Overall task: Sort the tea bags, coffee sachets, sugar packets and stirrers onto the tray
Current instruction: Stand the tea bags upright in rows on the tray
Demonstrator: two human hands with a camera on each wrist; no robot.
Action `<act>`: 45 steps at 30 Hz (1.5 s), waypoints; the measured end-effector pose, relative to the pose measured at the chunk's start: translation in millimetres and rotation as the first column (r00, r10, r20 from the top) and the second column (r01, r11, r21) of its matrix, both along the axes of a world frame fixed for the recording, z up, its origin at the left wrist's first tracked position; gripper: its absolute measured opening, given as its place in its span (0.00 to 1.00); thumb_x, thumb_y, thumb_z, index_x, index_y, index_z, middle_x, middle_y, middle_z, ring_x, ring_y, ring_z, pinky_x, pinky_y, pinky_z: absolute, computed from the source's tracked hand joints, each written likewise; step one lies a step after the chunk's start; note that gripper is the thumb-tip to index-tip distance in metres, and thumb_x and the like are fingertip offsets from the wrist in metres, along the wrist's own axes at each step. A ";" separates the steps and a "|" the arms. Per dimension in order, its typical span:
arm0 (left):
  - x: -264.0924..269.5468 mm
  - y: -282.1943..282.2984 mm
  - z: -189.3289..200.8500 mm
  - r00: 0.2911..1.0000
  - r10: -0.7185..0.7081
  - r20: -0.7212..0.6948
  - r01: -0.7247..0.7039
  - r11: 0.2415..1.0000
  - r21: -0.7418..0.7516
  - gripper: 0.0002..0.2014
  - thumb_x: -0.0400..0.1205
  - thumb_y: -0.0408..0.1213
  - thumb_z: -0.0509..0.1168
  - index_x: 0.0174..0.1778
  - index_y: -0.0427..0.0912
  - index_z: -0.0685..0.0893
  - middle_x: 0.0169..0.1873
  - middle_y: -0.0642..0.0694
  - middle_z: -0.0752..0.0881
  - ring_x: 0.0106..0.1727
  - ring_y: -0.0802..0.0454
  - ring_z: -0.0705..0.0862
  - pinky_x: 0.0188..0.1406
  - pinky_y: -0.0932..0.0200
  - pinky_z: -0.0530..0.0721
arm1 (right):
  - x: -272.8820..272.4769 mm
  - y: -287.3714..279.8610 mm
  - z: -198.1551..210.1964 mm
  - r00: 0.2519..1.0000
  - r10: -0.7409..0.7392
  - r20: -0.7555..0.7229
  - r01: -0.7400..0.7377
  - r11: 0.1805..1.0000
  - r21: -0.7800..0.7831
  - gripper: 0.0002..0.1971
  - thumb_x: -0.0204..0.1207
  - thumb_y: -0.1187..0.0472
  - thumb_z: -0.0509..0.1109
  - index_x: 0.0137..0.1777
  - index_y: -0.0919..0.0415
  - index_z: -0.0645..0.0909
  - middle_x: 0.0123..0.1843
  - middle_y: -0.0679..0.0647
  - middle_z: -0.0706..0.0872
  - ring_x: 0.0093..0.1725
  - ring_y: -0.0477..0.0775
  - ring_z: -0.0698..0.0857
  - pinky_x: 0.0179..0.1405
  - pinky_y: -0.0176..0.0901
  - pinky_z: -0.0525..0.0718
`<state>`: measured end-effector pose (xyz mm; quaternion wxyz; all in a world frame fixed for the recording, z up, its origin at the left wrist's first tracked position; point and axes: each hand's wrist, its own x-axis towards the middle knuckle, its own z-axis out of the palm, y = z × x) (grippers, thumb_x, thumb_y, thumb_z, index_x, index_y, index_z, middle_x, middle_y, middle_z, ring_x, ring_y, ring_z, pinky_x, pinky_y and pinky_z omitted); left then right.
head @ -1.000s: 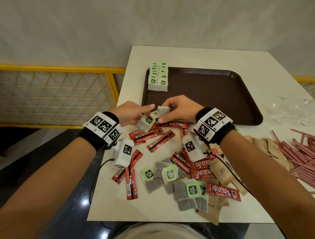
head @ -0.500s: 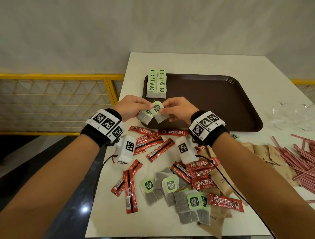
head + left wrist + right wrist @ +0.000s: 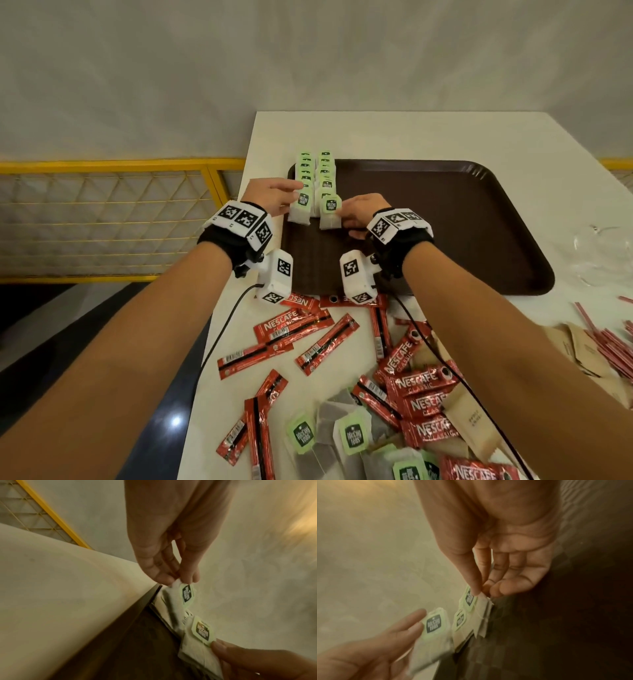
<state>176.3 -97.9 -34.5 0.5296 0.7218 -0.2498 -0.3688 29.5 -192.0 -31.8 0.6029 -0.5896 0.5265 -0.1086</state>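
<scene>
At the near-left corner of the brown tray (image 3: 445,222), both hands are setting tea bags at the front ends of two rows of tea bags (image 3: 315,168) that run along the tray's left edge. The left hand (image 3: 270,197) has its grip clamped on the left tea bag (image 3: 301,209): in the left wrist view the thumb and fingertips (image 3: 164,577) pinch its top corner just above the green tag. The right hand (image 3: 359,214) pinches the right tea bag (image 3: 329,214) the same way, thumb tip against its upper edge in the right wrist view. Both bags stand close to upright, side by side, at the near end of the rows; whether their lower edges already touch the tray is hard to tell, as both wrist views are blurred.

Nearer on the white tabletop (image 3: 394,137) lie the unsorted things: red coffee sachets (image 3: 294,325) scattered below the tray, loose tea bags (image 3: 342,435) in a heap at the near edge, brown sugar packets (image 3: 476,421) beside them, and red stirrers (image 3: 609,346) at the right. A clear glass object (image 3: 603,250) sits to the right of the tray.
</scene>
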 end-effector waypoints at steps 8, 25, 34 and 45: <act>11.4 -15.4 -10.3 0.954 -0.116 0.277 0.091 0.991 0.099 0.12 0.75 0.25 0.71 0.54 0.37 0.87 0.44 0.47 0.87 0.45 0.56 0.84 0.46 0.69 0.85 | 17.6 -17.0 -10.6 1.000 0.013 0.001 -0.013 0.999 0.035 0.05 0.75 0.72 0.70 0.40 0.63 0.78 0.51 0.66 0.85 0.49 0.61 0.86 0.42 0.49 0.86; 24.2 -29.4 -13.0 0.868 -0.165 0.468 0.070 0.974 0.215 0.11 0.72 0.29 0.75 0.50 0.38 0.89 0.48 0.40 0.89 0.46 0.52 0.85 0.53 0.59 0.85 | 28.0 -31.0 -22.1 0.990 0.081 -0.118 -0.090 0.993 -0.073 0.07 0.71 0.73 0.71 0.50 0.68 0.83 0.48 0.66 0.88 0.45 0.64 0.90 0.47 0.59 0.89; 8.4 -24.4 -3.2 0.652 -0.350 0.673 0.165 0.931 0.325 0.13 0.71 0.37 0.77 0.49 0.39 0.88 0.45 0.46 0.84 0.44 0.52 0.80 0.44 0.62 0.73 | 26.1 -34.3 -21.4 0.940 0.218 -0.261 -0.283 0.928 -0.242 0.24 0.62 0.54 0.82 0.54 0.59 0.77 0.54 0.58 0.86 0.54 0.59 0.86 0.56 0.58 0.85; -2.5 -24.2 -4.3 0.452 -0.618 0.643 0.241 0.779 0.579 0.17 0.71 0.35 0.76 0.56 0.40 0.87 0.54 0.42 0.86 0.56 0.45 0.82 0.57 0.57 0.77 | 41.0 -37.5 -39.0 0.840 0.270 -0.470 -0.449 0.832 -0.326 0.19 0.49 0.53 0.77 0.42 0.55 0.80 0.36 0.58 0.89 0.36 0.61 0.90 0.40 0.57 0.90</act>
